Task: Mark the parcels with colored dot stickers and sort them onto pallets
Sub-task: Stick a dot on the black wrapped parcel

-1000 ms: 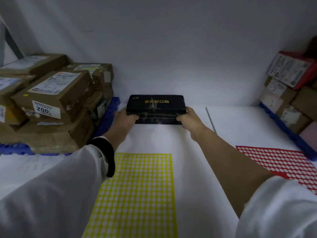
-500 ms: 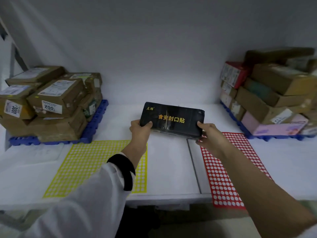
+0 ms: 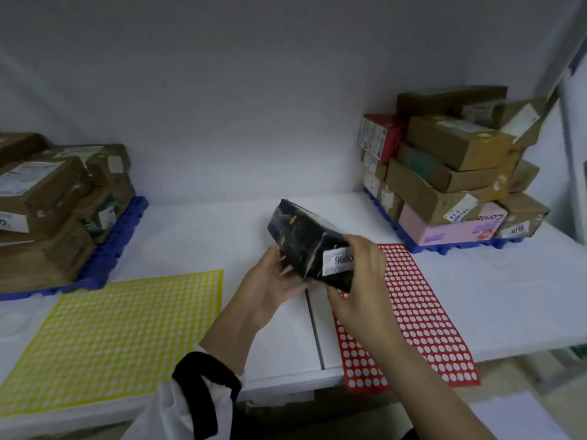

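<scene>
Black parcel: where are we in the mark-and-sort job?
Done: boxes stacked on left pallet and right pallet. In hand: left hand and right hand hold the black parcel tilted, white label showing; no dot visible. Left: apply a dot from the yellow sheet or red sheet, then palletize it.

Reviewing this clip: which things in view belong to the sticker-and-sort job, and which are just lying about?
Job: black parcel, gripped by left hand and right hand; yellow sticker sheet; red sticker sheet; left pallet and right pallet, both stacked with parcels.
Lying about: pale sheet, lower right; nothing else I can make out.
</scene>
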